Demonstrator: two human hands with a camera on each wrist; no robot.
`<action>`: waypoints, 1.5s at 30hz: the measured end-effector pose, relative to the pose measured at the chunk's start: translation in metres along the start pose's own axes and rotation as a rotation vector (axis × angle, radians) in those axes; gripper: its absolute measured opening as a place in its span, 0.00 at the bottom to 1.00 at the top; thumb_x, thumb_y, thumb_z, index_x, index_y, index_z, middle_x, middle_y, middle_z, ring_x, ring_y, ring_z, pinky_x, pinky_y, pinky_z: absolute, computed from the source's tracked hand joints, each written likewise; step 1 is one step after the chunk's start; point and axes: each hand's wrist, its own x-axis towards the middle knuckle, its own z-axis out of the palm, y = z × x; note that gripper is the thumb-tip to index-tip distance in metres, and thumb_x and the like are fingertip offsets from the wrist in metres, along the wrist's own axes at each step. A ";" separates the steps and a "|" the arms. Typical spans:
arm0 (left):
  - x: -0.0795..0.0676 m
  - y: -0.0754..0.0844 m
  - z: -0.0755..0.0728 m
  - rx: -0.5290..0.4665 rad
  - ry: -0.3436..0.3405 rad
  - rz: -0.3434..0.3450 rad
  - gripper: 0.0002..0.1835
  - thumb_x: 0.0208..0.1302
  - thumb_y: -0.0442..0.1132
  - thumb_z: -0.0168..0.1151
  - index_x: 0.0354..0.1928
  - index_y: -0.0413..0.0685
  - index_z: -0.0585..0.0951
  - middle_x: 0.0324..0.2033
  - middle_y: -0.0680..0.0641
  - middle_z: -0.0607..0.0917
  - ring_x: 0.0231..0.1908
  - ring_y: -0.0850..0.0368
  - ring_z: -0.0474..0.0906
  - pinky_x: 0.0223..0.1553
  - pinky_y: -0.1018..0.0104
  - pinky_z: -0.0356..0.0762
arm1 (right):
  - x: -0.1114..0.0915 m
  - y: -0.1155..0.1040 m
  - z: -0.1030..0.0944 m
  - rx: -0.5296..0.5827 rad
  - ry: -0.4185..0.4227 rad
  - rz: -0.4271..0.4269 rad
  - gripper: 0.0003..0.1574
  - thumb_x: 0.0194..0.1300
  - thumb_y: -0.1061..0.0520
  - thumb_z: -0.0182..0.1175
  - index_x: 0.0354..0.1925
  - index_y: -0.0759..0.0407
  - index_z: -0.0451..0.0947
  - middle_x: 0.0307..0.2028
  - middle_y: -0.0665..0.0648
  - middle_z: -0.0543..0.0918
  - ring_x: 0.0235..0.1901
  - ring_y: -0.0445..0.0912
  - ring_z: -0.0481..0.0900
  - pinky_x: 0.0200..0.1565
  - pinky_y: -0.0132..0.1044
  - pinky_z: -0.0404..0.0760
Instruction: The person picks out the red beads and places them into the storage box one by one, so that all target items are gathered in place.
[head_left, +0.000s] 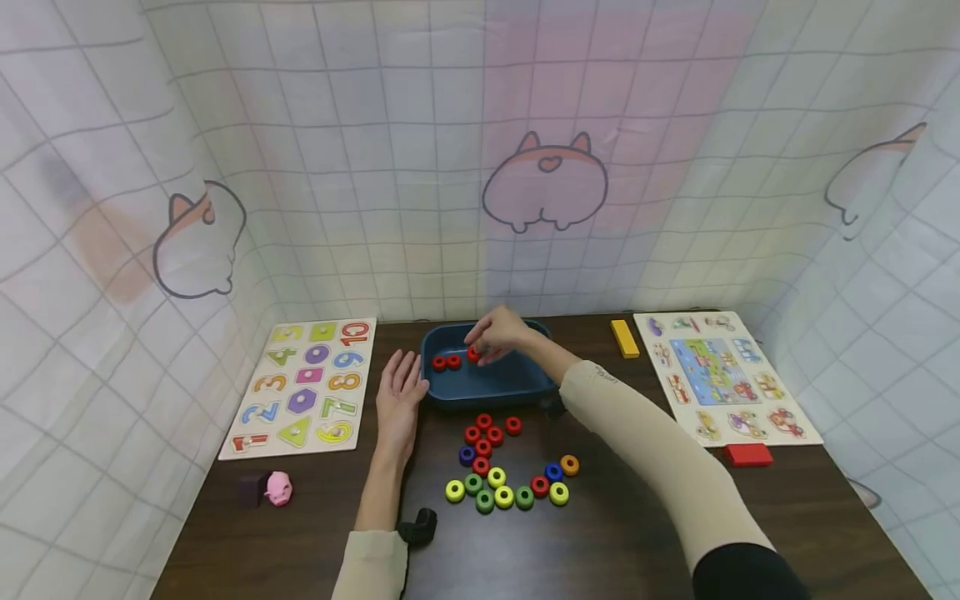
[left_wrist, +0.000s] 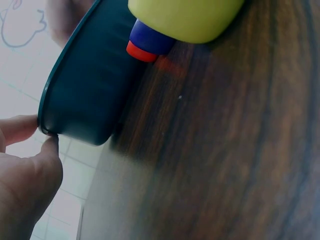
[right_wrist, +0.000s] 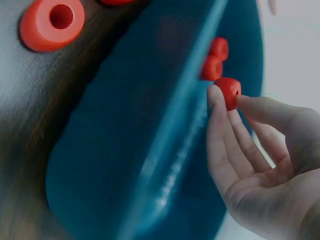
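Note:
My right hand (head_left: pixel 501 330) pinches a red bead (right_wrist: pixel 228 91) between thumb and fingertips, low inside the dark blue bin (head_left: pixel 487 398). Two more red beads (right_wrist: pixel 212 68) lie in the bin just beyond the pinched one. At the bin's left end, my left hand (head_left: pixel 397 396) has its fingers mostly straight, with thumb and a fingertip touching the rim. On the table in front of the bin lie several loose red beads (head_left: pixel 483 422), along with yellow beads (head_left: pixel 504 497), green beads (head_left: pixel 485 501), blue beads (head_left: pixel 553 472) and an orange bead (head_left: pixel 570 465).
A number puzzle board (head_left: pixel 303 392) lies left of the bin, a picture puzzle board (head_left: pixel 723 375) to the right. Nearby are a yellow block (head_left: pixel 625 339), a red block (head_left: pixel 748 455), a pink pig head (head_left: pixel 279 488) and a dark block (head_left: pixel 252 490). Patterned cloth (head_left: pixel 420 167) surrounds the table.

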 end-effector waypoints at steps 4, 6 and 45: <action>-0.002 -0.002 0.004 -0.016 0.011 -0.003 0.38 0.67 0.19 0.50 0.75 0.48 0.53 0.72 0.41 0.59 0.74 0.44 0.52 0.64 0.62 0.66 | 0.013 0.015 0.008 -0.007 0.039 0.045 0.17 0.59 0.70 0.65 0.48 0.68 0.83 0.42 0.64 0.86 0.39 0.63 0.86 0.44 0.54 0.84; -0.003 -0.004 0.006 -0.023 0.009 -0.003 0.38 0.67 0.19 0.51 0.75 0.47 0.53 0.72 0.40 0.58 0.74 0.44 0.52 0.65 0.60 0.65 | 0.015 0.020 0.011 -0.004 0.056 0.058 0.16 0.59 0.70 0.65 0.47 0.68 0.84 0.43 0.63 0.85 0.39 0.62 0.86 0.44 0.53 0.84; 0.001 -0.004 -0.002 -0.013 -0.006 0.018 0.38 0.67 0.19 0.51 0.75 0.45 0.52 0.73 0.40 0.57 0.74 0.43 0.51 0.65 0.62 0.66 | -0.122 0.044 0.033 -0.084 -0.245 -0.113 0.17 0.61 0.67 0.66 0.50 0.61 0.84 0.48 0.64 0.85 0.37 0.60 0.86 0.40 0.54 0.85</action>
